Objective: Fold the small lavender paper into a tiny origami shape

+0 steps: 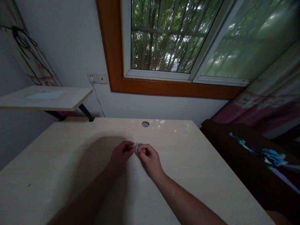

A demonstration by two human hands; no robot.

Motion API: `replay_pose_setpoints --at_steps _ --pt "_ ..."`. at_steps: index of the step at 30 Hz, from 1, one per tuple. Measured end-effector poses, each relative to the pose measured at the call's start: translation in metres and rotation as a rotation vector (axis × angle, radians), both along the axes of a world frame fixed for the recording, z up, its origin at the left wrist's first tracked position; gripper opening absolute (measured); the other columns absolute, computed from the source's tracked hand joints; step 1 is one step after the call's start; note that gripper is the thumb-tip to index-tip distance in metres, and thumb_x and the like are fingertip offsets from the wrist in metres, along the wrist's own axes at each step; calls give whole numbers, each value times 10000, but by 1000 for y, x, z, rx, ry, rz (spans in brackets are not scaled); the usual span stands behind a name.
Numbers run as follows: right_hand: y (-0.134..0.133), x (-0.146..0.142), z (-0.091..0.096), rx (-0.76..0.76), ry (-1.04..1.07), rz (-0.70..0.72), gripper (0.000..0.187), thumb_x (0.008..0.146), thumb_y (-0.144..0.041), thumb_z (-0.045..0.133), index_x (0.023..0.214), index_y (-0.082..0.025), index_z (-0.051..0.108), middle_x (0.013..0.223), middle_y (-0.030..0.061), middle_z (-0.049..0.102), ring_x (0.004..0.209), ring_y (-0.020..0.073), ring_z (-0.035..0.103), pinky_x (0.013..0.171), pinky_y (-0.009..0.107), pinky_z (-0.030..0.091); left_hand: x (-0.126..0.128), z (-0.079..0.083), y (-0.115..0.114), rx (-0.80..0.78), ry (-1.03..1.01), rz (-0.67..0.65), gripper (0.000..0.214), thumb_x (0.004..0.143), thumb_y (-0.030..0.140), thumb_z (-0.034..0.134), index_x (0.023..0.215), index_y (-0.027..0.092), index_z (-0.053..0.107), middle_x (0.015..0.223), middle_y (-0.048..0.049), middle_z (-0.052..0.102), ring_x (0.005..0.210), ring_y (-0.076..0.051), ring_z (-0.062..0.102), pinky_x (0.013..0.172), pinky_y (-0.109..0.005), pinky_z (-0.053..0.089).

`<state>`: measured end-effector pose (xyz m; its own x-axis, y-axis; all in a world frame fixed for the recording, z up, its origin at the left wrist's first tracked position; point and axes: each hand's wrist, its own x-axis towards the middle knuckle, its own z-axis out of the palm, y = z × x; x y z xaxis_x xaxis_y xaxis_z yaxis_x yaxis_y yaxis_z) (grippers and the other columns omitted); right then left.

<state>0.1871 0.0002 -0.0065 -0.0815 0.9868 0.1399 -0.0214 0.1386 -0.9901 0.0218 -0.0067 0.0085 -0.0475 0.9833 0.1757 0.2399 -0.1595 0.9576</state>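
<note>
1. In the head view, my left hand [120, 154] and right hand [151, 157] both pinch a small, pale-lavender piece [136, 147] between their fingertips.
2. It looks thin, upright, pointed at the top, over the wood-grain desk [187, 168]; its material I cannot tell.

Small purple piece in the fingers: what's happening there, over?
Left hand and right hand: both grips closed. Small purple piece: pinched between them. Round desk hole: beyond the hands, not in the way.
</note>
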Motion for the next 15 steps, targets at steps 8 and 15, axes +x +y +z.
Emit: replay_pose_setpoints --at_steps 8,15 --pt "0 0 2 12 -31 -21 220 810 -410 709 833 -192 692 695 -1 600 637 144 490 606 264 402 0 -1 1 -15 6 -40 216 789 322 709 964 197 730 905 -49 749 854 -190 700 797 -296 554" --pt "-2 0 7 44 -89 -19 209 820 -404 700 822 -195 692 699 4 597 636 148 484 602 269 393 0 0 2 -60 -11 -18 225 794 366 706 935 194 741 878 -43 757 813 -195 697 783 -307 551"
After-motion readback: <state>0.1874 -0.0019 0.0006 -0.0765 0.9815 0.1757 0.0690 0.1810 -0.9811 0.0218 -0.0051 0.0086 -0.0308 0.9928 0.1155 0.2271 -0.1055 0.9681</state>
